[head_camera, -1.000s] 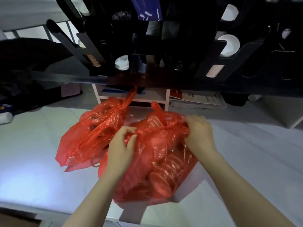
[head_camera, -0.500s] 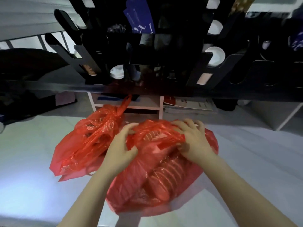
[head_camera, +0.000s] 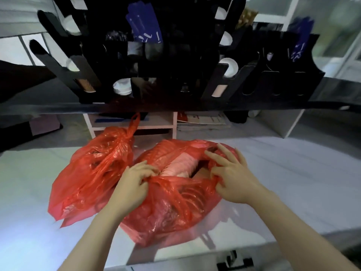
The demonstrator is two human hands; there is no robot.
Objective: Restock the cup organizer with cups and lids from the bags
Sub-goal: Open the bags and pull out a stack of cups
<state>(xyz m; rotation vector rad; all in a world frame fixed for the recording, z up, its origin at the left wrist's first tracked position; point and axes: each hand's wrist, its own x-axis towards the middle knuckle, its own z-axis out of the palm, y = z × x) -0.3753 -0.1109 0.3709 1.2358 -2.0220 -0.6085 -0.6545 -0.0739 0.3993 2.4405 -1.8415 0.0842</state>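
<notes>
Two red plastic bags lie on the white table (head_camera: 293, 182). The left bag (head_camera: 93, 173) is tied shut at its top. The right bag (head_camera: 175, 204) is pulled open, and a stack of cups (head_camera: 179, 165) shows in its mouth. My left hand (head_camera: 134, 184) grips the near left edge of the opening. My right hand (head_camera: 232, 177) holds the right edge with fingers spread. Above and behind stands the black cup organizer (head_camera: 175, 75), with white lids or cups (head_camera: 228, 67) showing in some round slots.
White shelving (head_camera: 134, 126) with papers sits under the dark shelf behind the bags. Blue packets (head_camera: 144, 26) stand in the organizer's top. A dark object (head_camera: 17, 114) lies at the far left. The table's front edge runs just below the bags.
The right bag was closed at its top; both hands have pulled its mouth apart, exposing the stack of cups. The camera view tilted up a little.
</notes>
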